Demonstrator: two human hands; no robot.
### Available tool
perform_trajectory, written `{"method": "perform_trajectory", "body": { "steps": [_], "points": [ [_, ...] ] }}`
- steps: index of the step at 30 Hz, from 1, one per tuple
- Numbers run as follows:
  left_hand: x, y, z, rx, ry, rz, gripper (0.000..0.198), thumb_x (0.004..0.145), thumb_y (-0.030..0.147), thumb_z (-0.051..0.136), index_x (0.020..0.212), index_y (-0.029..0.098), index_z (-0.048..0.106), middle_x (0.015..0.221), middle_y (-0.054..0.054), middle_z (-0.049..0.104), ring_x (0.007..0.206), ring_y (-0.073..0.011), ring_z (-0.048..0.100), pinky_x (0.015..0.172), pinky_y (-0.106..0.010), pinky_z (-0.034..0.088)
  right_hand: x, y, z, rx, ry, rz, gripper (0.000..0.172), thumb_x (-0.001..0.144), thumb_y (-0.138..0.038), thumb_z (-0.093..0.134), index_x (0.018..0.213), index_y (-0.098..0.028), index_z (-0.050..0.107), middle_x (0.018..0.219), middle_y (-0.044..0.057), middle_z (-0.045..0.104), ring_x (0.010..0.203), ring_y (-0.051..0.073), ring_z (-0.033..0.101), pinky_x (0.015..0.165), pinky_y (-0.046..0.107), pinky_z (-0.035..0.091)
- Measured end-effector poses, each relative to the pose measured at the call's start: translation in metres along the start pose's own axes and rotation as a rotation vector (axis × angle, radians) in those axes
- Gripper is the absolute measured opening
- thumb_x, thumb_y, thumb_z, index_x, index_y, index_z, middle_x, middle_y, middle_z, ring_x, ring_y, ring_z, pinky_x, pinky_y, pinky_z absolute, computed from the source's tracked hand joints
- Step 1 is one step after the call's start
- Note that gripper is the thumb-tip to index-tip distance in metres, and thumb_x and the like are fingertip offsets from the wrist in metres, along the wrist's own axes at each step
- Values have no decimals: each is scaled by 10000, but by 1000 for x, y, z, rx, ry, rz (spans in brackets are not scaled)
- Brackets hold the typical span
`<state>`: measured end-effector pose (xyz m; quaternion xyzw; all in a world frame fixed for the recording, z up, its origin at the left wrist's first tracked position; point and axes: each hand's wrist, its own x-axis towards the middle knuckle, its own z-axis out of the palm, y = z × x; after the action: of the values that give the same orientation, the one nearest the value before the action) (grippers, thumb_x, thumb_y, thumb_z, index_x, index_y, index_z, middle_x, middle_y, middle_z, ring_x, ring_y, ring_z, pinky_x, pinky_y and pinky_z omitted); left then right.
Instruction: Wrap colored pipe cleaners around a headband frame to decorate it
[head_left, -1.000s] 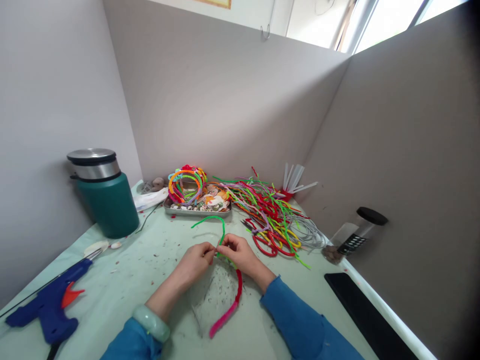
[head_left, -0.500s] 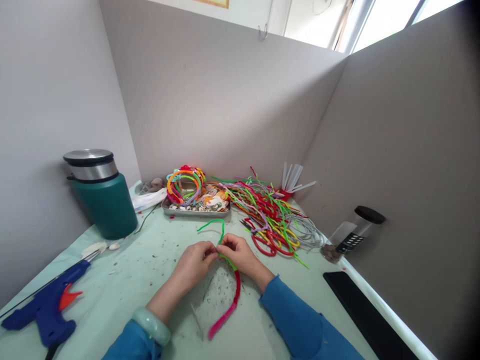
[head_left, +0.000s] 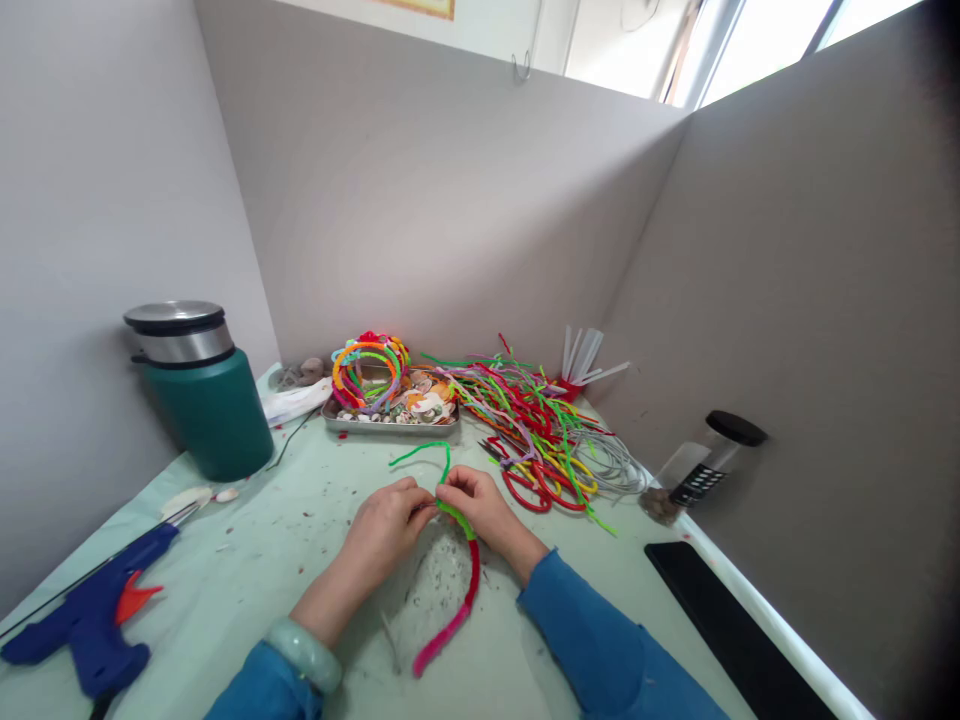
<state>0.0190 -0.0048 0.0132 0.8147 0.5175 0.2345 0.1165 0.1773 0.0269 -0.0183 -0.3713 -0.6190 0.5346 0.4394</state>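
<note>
A curved band wrapped in pipe cleaner (head_left: 475, 575) runs from pink at its lower end through red to lime green. My right hand (head_left: 480, 508) pinches it near the lime end between thumb and fingers. Above the fingertips a loose green pipe cleaner (head_left: 448, 460) sticks up and bends off to the left. My left hand (head_left: 391, 518) is closed in a pinch right beside the right fingertips, at the lime part; the bit of pipe cleaner between its fingers is mostly hidden. A pale bangle (head_left: 304, 652) circles the left wrist.
Behind the hands stand a metal tray (head_left: 390, 428) of shells and buttons with colourful hoops (head_left: 371, 372), and a heap of pipe cleaners (head_left: 525, 400) with red-handled scissors (head_left: 527, 492). A blue glue gun (head_left: 97, 610) and green flask (head_left: 210, 410) are left; a jar (head_left: 705, 465) is right.
Both hands stay nearly in place, working at the lime part. The loose green tip has shifted slightly left, and the whole view has moved a little.
</note>
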Motion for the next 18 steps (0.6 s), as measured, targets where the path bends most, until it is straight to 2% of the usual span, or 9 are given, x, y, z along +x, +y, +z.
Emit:
{"method": "perform_trajectory", "body": {
  "steps": [5, 11, 14, 18],
  "points": [
    [-1, 2, 0, 20, 19, 58, 243, 843, 277, 414, 732, 200, 617, 731, -7, 532, 678, -112, 520, 618, -203, 344, -2, -7, -1, 35, -3, 34, 277, 739, -412, 568, 660, -160, 483, 553, -53, 440, 474, 75, 416, 459, 202, 336],
    [-2, 3, -2, 44, 20, 92, 248, 850, 290, 407, 758, 200, 618, 747, -10, 543, 696, -117, 532, 623, -208, 347, -1, -8, -2, 16, 57, -56, 225, 745, -352, 581, 672, -156, 498, 563, -50, 433, 500, 72, 383, 470, 200, 309],
    [-2, 3, -2, 64, 19, 99, 261, 853, 298, 401, 743, 196, 614, 738, -10, 541, 696, -120, 534, 619, -211, 345, 0, -10, 0, 58, 105, -121, 164, 725, -277, 609, 763, -171, 489, 608, -53, 450, 504, 71, 409, 468, 195, 330],
    [-2, 3, -1, 64, 13, 112, 267, 857, 306, 397, 745, 199, 615, 735, -8, 538, 691, -116, 535, 623, -209, 350, -3, -18, 1, 91, 86, -208, 260, 737, -225, 588, 978, -204, 493, 725, -34, 492, 549, 79, 472, 497, 199, 379]
  ]
}}
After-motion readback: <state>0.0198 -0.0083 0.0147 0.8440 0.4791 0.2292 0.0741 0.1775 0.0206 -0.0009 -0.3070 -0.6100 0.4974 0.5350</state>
